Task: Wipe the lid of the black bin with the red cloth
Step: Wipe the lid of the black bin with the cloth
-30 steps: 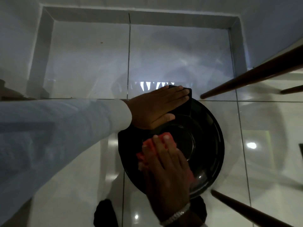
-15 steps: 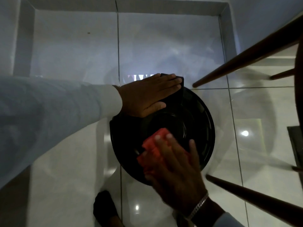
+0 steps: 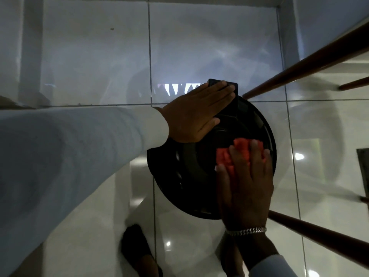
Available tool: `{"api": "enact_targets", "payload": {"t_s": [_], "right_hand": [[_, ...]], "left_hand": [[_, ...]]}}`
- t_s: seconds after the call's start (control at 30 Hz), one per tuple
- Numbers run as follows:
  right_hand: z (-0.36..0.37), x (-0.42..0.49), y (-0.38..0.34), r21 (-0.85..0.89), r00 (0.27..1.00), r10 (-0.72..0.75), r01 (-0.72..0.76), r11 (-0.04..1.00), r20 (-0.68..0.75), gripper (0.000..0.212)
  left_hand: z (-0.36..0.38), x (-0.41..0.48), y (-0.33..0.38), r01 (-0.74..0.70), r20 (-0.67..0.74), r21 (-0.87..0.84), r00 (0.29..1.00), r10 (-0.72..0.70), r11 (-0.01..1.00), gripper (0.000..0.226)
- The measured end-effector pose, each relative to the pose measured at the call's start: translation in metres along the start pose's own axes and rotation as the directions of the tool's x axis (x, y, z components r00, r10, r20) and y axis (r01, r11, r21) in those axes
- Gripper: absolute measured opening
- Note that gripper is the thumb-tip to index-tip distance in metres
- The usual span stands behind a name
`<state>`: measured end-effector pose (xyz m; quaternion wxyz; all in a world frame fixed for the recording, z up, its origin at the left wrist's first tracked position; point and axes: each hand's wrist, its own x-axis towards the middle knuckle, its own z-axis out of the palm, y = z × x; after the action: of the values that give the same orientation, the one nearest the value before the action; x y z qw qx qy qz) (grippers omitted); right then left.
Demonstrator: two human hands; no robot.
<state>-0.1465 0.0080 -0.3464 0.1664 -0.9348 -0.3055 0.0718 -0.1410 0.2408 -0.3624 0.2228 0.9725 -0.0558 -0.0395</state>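
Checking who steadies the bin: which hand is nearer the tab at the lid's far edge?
Left. The left hand lies flat with its fingertips on the tab. The right hand presses the cloth on the lid's near right part.

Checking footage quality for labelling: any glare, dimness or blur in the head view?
Head view: dim overall; round black bin lid loses detail in shadow; glossy pale floor tiles throw bright spot reflections; straight edges bow from the wide lens; red cloth under right hand reads clearly, left hand sharp.

glossy white floor tiles [image 3: 209, 47], dim light; brown chair legs [image 3: 303, 62] at right.
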Motion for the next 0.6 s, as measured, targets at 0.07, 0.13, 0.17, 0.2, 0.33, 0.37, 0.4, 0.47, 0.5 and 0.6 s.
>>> {"api": "enact_targets", "payload": {"t_s": [0.07,0.13,0.17,0.2,0.33,0.37,0.4,0.47,0.5,0.6], "right_hand": [[-0.002,0.008,-0.011,0.026,0.996,0.084,-0.083,0.996,-0.024,0.052],[0.002,0.012,-0.031,0.039,0.980,0.193,-0.191,0.981,-0.055,0.048],[0.006,0.013,-0.041,0.024,0.976,0.207,-0.206,0.978,-0.069,0.048],[0.010,0.011,-0.050,-0.004,0.984,0.168,-0.168,0.986,-0.061,0.049],[0.005,-0.014,-0.030,-0.100,0.960,-0.238,0.254,0.962,0.147,0.050],[-0.001,-0.016,-0.012,-0.097,0.938,-0.306,0.324,0.941,0.163,0.049],[-0.006,-0.016,0.005,-0.071,0.931,-0.330,0.344,0.936,0.159,0.047],[-0.014,-0.008,0.025,-0.029,0.952,-0.267,0.274,0.961,0.151,0.045],[-0.016,0.001,0.026,-0.028,0.968,-0.197,0.204,0.979,0.156,0.046],[-0.014,0.013,0.016,-0.043,0.991,-0.080,0.085,0.995,0.108,0.050]], "left_hand": [[0.002,0.001,-0.001,0.011,-0.017,-0.004,1.000,-0.011,1.000,0.062],[0.003,0.001,-0.002,0.016,-0.034,-0.006,0.999,-0.016,1.000,0.063],[0.003,0.002,-0.002,0.016,-0.035,0.002,0.999,-0.015,1.000,0.064],[0.003,0.002,-0.002,0.017,-0.027,0.010,0.999,-0.017,1.000,0.064],[0.002,0.001,-0.001,0.004,-0.015,0.013,1.000,-0.004,1.000,0.063],[0.002,0.001,-0.001,0.001,-0.022,0.003,1.000,-0.001,1.000,0.062],[0.001,0.001,0.000,-0.001,-0.032,-0.002,1.000,0.001,1.000,0.062],[0.001,0.000,-0.001,-0.004,-0.042,0.008,0.999,0.004,1.000,0.062],[0.002,0.000,-0.001,-0.001,-0.040,0.013,0.999,0.002,1.000,0.062],[0.003,0.000,0.000,0.012,-0.020,0.001,1.000,-0.012,1.000,0.062]]}}
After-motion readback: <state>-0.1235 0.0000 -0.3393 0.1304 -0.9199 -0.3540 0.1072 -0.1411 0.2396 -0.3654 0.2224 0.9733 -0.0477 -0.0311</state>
